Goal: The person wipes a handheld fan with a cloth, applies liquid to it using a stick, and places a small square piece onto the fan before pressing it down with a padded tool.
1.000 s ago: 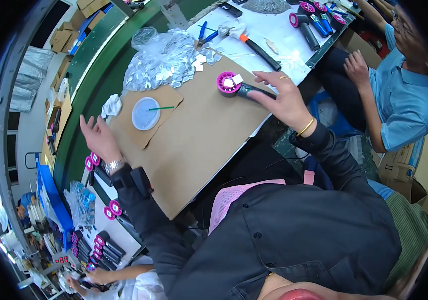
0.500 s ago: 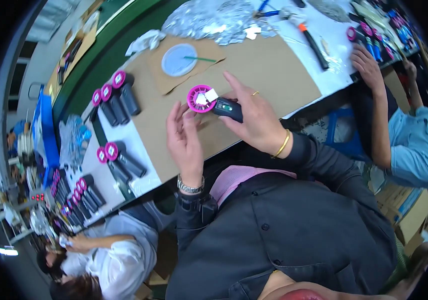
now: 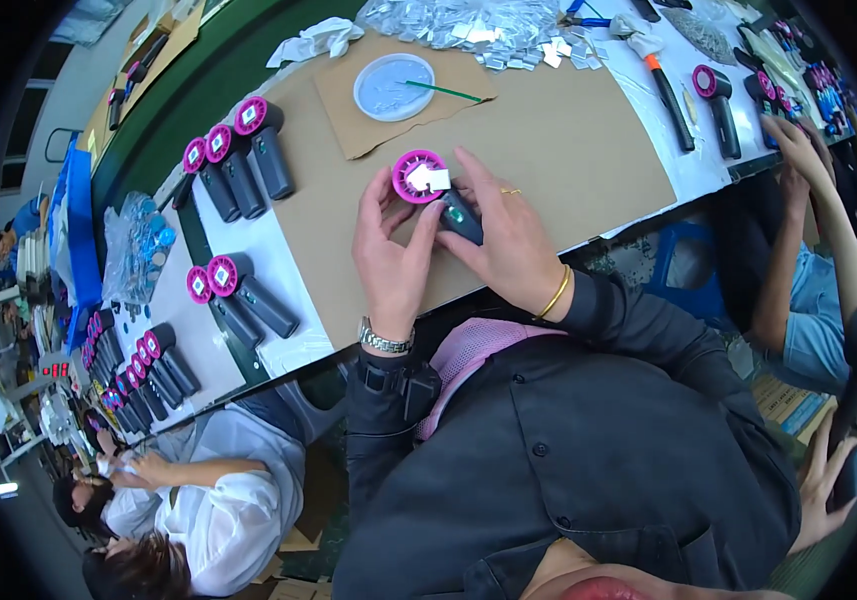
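Observation:
In front of me, over the brown board, is a handheld fan (image 3: pixel 405 170) with a round pink head and a dark handle. My right hand (image 3: pixel 516 240) is closed around the handle. My left hand (image 3: pixel 393 262) grips the fan from the other side, thumb on the join of head and handle, fingers behind the head. A small white square piece (image 3: pixel 437 179) lies across the front of the head, beside a white patch at its centre. The fingertips behind the fan are hidden.
A brown board (image 3: pixel 568 150) covers the table. Beyond the fan are a round shallow dish (image 3: pixel 393 88), a green stick (image 3: pixel 453 93) and silvery small pieces (image 3: pixel 468 25). Fans (image 3: pixel 270 165) stand in groups at left; an orange-and-black tool (image 3: pixel 670 105) lies right. Co-workers sit on both sides.
My left hand has closed onto the fan, its thumb now at the head's lower edge. The view has shifted. At right, a co-worker's hand has left the table edge, and a fan lies there.

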{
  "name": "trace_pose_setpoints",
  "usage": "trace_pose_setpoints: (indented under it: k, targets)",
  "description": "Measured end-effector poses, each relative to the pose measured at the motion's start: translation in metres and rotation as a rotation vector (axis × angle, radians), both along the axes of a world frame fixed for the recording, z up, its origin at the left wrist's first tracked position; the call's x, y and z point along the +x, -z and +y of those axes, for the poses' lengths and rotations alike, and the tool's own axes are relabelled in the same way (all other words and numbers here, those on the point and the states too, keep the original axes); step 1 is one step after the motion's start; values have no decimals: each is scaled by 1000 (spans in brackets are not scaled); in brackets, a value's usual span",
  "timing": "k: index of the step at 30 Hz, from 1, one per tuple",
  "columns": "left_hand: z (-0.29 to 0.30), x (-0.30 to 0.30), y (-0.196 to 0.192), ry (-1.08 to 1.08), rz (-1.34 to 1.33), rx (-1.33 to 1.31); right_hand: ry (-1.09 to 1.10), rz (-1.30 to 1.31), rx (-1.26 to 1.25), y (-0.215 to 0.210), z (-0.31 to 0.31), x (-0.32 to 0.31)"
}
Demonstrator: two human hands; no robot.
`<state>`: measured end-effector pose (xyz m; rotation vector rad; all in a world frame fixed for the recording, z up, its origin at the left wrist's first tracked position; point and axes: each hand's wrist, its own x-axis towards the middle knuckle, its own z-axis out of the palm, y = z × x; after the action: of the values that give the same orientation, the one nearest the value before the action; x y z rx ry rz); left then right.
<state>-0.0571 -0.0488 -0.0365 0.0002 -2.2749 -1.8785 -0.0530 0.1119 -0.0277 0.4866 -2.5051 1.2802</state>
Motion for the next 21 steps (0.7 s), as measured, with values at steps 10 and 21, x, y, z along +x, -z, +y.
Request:
trace_pose_setpoints:
  k: [10, 21]
  targets:
    - [-3, 5, -5, -6, 132, -203, 103, 108, -64, 7, 52, -12]
    - [-5, 9, 3, -85, 138, -182, 226, 33, -203, 9, 93, -17]
